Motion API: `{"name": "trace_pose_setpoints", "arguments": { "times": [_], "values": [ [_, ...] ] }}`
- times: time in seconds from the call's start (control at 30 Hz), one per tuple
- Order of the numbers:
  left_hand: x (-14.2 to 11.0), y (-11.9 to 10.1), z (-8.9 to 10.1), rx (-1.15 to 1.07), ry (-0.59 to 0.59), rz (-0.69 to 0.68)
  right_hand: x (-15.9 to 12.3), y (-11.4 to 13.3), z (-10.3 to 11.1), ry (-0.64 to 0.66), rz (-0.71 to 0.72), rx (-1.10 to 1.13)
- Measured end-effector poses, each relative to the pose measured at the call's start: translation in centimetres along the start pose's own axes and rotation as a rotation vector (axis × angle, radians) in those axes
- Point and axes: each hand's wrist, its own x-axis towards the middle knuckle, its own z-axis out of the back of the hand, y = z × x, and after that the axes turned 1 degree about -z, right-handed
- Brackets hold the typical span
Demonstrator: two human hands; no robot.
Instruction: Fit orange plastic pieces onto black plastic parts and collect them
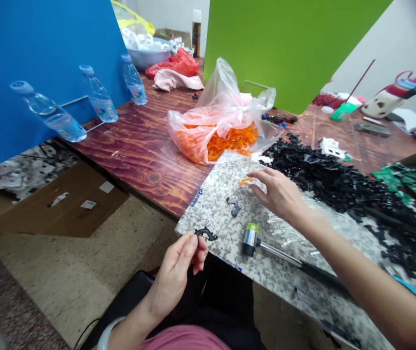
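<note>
Two pinching grips: left hand [176, 265], black part [208, 234] (end hidden); right hand [280, 194], orange piece [244, 181].

Curved black plastic part [207, 232], arching upward, held below center; slender orange plastic piece [244, 182] just right of center.

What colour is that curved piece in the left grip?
The curved piece is black, seen best in the head view.
</note>
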Motion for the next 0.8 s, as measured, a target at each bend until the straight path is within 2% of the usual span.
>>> {"name": "trace_pose_setpoints", "arguments": {
  "times": [0.1, 0.23, 0.3, 0.4, 0.47, 0.53, 0.6, 0.63, 0.73, 0.8],
  "values": [
    [-0.4, 0.0, -0.4, 0.047, 0.001, -0.026, -3.0, 3.6, 0.9, 0.062, 0.043, 0.208],
    [-1.0, -0.1, -1.0, 0.127, 0.027, -0.087, -6.3, 8.4, 1.3, 0.231, -0.01, 0.602],
    [-1.3, 0.0, -1.3, 0.169, 0.037, -0.118, -7.3, 9.7, 0.9, 0.234, -0.014, 0.668],
    [-1.4, 0.3, -1.6, 0.209, 0.033, -0.156, -7.9, 10.1, 0.6, 0.181, 0.016, 0.629],
    [-1.4, 0.4, -1.6, 0.231, 0.024, -0.168, -7.6, 9.9, 0.9, 0.184, 0.043, 0.597],
    [-1.2, 0.5, -1.6, 0.242, 0.023, -0.164, -6.9, 9.3, 1.3, 0.274, 0.072, 0.598],
    [-0.9, 0.6, -1.6, 0.219, 0.024, -0.142, -5.5, 7.9, 1.7, 0.354, 0.09, 0.563],
    [-0.9, 0.6, -1.7, 0.195, 0.022, -0.125, -4.7, 6.9, 1.7, 0.347, 0.068, 0.506],
    [-0.8, 0.8, -1.7, 0.114, 0.001, -0.076, -2.1, 3.1, 0.9, 0.137, -0.126, 0.25],
    [-0.9, 0.9, -1.7, 0.085, -0.008, -0.053, -0.8, 0.7, -0.3, 0.044, -0.236, 0.146]
  ]
}}
